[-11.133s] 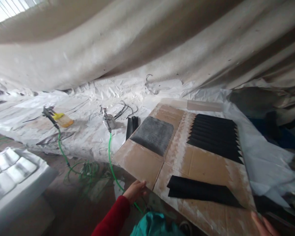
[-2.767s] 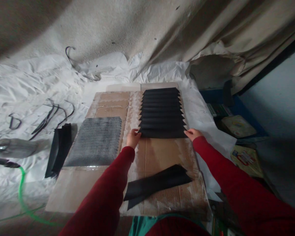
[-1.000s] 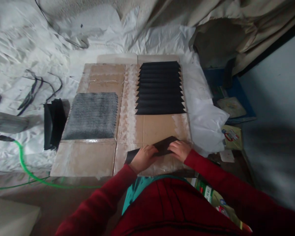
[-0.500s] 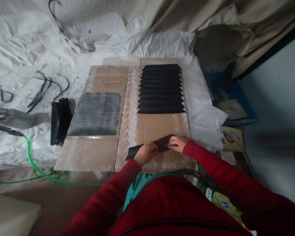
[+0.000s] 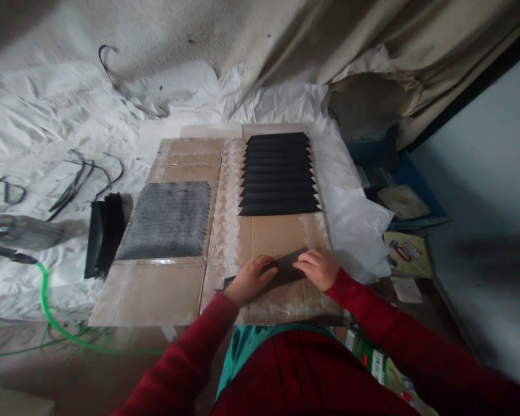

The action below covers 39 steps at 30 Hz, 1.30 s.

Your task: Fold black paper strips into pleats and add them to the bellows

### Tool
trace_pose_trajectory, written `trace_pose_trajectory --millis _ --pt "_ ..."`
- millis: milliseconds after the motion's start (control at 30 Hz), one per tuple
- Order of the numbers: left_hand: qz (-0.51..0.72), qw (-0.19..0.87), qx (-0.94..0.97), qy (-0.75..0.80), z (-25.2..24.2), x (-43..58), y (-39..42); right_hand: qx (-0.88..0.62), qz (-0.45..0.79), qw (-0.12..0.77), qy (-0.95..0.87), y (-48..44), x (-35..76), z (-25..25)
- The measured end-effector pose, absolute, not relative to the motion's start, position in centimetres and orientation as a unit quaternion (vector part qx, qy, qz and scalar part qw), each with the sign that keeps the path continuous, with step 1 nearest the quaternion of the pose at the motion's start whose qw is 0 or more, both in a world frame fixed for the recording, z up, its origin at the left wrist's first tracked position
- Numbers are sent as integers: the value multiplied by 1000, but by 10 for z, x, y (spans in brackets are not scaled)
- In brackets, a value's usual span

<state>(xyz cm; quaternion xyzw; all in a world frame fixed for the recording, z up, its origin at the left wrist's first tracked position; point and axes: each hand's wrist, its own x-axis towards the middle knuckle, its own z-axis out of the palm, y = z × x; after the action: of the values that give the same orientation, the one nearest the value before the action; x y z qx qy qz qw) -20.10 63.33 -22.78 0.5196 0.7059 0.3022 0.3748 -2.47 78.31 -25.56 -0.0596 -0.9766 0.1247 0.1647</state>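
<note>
Both hands lie on 1 dark strip [image 5: 286, 267] at the near edge of the cardboard [image 5: 281, 231]. The left hand [image 5: 250, 279] has its fingers curled onto the strip's left part; the right hand [image 5: 318, 267] presses its right end, fingers together. Half a second ago the strip tilted up; now it lies flatter. Bare cardboard separates it from the black row [image 5: 279, 176]; the grey stack [image 5: 167, 219] sits left.

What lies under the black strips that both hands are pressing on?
The black strips lie on a flattened cardboard sheet dusted with white spray. The left hand and right hand cover the strips' ends, and the cardboard directly beneath is hidden.
</note>
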Motion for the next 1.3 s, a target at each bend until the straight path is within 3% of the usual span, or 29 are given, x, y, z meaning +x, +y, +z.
trace_pose_trajectory --millis 167,233,367,533,667,767,900,1067,1300 --pt "289 533 436 665 -223 -219 650 -70 127 201 -969 780 -29 -226" --pt "278 547 433 660 -225 -223 655 -80 165 193 -964 785 -29 -222" --pt "247 489 490 678 -224 -227 668 -197 272 191 -922 804 -30 -230" --pt "170 425 544 703 -225 -246 682 -329 397 91 -852 837 -33 -252" --pt "132 433 510 731 -241 -292 682 -422 381 126 -813 868 -36 -261" --pt "240 440 409 762 -253 -324 685 -453 369 127 -802 888 -44 -266" --pt "391 355 286 799 -267 -342 701 -479 342 120 -800 906 -61 -275" --pt "353 282 253 855 -287 -348 725 -505 305 85 -803 921 -75 -285" --pt "291 279 265 876 -301 -354 733 -524 295 31 -798 929 -75 -298"
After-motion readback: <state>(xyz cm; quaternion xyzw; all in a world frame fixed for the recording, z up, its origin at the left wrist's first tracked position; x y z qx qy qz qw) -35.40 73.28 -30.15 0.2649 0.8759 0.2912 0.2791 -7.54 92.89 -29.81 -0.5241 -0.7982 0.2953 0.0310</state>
